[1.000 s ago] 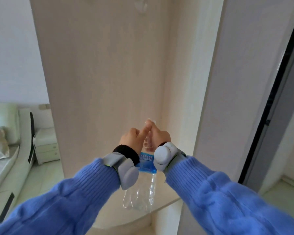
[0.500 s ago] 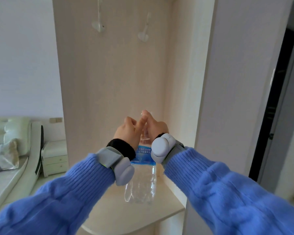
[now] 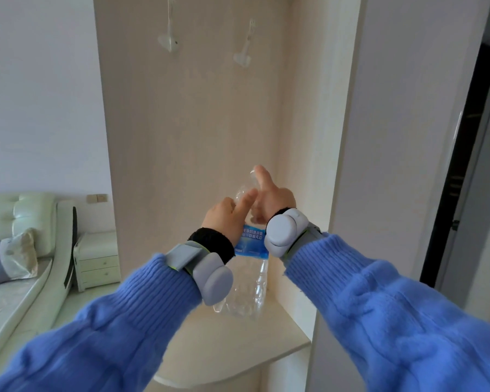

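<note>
The left hand curls its fingers round the bottle at the shoulder. The right hand grips the neck, one finger raised by the top. The tabletop lies below the fingers.

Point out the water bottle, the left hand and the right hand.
water bottle [image 3: 252, 246], head view, on its blue label.
left hand [image 3: 224, 219], head view, back of the hand.
right hand [image 3: 274, 198], head view, back of the hand.
</note>
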`<state>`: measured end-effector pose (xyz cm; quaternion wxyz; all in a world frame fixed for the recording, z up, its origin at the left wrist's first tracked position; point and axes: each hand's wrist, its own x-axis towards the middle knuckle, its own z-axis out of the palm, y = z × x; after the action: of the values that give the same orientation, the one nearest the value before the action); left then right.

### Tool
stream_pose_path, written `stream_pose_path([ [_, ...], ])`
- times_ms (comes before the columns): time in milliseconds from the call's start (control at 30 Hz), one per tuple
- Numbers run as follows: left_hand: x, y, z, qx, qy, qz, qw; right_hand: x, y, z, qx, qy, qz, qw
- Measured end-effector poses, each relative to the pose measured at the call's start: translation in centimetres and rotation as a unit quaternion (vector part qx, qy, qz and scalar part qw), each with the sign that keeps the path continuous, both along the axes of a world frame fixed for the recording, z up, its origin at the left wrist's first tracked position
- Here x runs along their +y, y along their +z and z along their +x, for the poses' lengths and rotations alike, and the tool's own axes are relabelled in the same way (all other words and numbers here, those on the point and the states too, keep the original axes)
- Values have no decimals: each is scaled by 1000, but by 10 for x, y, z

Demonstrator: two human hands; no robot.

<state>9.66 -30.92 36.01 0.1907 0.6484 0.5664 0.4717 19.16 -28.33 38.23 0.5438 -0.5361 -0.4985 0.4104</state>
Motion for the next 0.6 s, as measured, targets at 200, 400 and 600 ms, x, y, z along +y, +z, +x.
stream_pose_path([
  [200, 8, -6, -2, -1, 22, 56, 998, -3, -10, -5, -2, 2, 33, 999],
  [400, 11, -2, -5, -28, 42, 76, 996, -7, -15, -14, 6, -7, 19, 1000],
  [600, 9, -6, -4, -41, 25, 43, 998, -7, -16, -9, -29, -30, 43, 998],
])
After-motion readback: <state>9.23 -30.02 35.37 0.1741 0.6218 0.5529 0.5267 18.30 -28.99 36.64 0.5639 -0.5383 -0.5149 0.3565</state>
